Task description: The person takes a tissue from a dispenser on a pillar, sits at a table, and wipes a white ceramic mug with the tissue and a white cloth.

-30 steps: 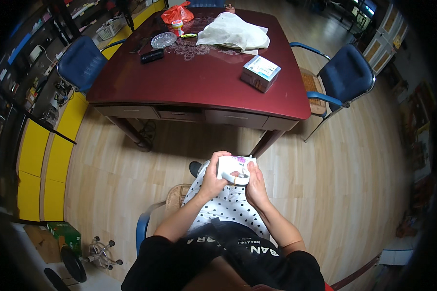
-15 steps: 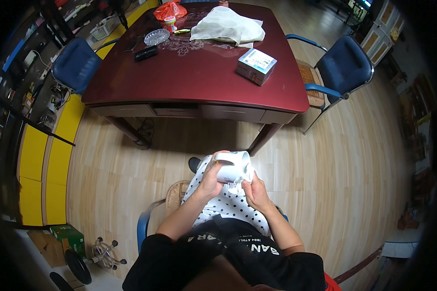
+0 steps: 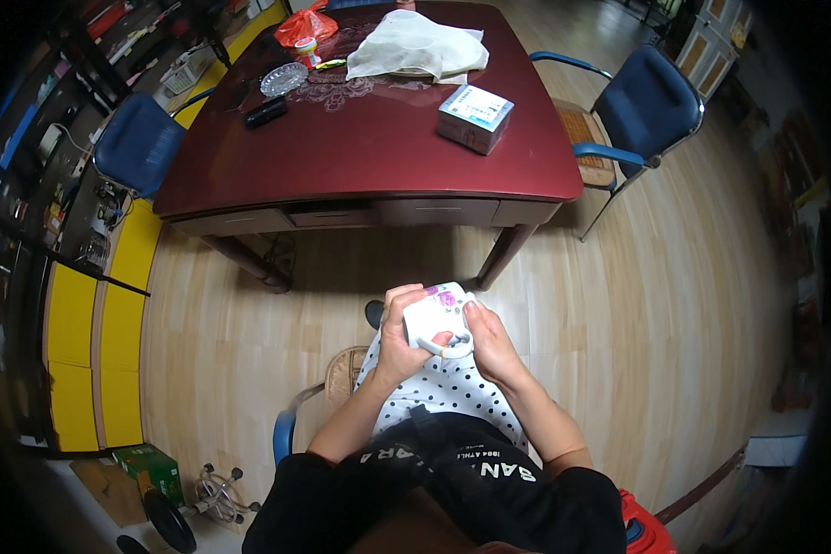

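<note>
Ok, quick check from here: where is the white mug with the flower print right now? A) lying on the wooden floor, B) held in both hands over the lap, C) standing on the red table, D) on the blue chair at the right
B: the mug is gripped by the left hand and the right hand above the person's lap, well short of the table.

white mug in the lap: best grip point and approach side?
Take the white mug by its handle loop, coming from the person's side, low in the head view. The handle faces that way and the left hand already wraps the body; the right hand is at the handle side, so probably only the loop is free.
</note>
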`<state>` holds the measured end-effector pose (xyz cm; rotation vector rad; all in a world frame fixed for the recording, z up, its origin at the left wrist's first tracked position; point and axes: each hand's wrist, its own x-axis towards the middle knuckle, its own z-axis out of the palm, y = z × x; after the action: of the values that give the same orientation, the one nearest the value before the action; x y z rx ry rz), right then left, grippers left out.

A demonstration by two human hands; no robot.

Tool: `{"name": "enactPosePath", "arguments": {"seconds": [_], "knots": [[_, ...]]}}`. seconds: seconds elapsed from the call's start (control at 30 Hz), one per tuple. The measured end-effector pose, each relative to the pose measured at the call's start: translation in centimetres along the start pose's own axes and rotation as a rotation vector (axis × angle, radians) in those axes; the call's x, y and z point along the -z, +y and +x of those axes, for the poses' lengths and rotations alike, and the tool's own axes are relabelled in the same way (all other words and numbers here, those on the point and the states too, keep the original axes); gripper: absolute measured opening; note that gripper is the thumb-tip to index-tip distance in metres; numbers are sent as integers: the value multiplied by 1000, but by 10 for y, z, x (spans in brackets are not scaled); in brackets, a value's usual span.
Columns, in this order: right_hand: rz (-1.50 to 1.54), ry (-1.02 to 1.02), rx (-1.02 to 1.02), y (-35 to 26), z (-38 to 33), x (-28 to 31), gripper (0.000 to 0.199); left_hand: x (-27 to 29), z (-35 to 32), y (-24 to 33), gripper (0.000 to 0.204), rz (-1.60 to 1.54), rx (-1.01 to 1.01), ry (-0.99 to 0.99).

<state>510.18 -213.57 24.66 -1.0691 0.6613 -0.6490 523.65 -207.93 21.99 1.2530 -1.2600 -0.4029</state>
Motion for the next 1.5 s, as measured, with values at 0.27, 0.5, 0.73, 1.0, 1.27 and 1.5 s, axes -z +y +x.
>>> {"name": "enactPosePath", "arguments": {"seconds": [0.27, 0.5, 0.73, 1.0, 1.27, 1.5], "knots": [[48, 131, -11, 12, 5, -12, 34, -1, -3, -8, 52, -244, 164, 4], [-671, 146, 436, 20, -20, -24, 22, 0, -6, -12, 33, -975, 592, 20], [-1093, -206, 910, 20, -18, 30, 28, 4, -18, -19, 48, -1298, 1068, -36], [-1103, -178, 950, 14, -16, 35, 23, -2, -10, -12, 42, -1173, 1167, -11], [-191, 55, 50, -9, -20, -19, 28, -3, -2, -1, 37, -264, 326, 58], [-669, -33, 335, -13, -32, -11, 20, 7, 4, 0, 38, -854, 464, 72]]}}
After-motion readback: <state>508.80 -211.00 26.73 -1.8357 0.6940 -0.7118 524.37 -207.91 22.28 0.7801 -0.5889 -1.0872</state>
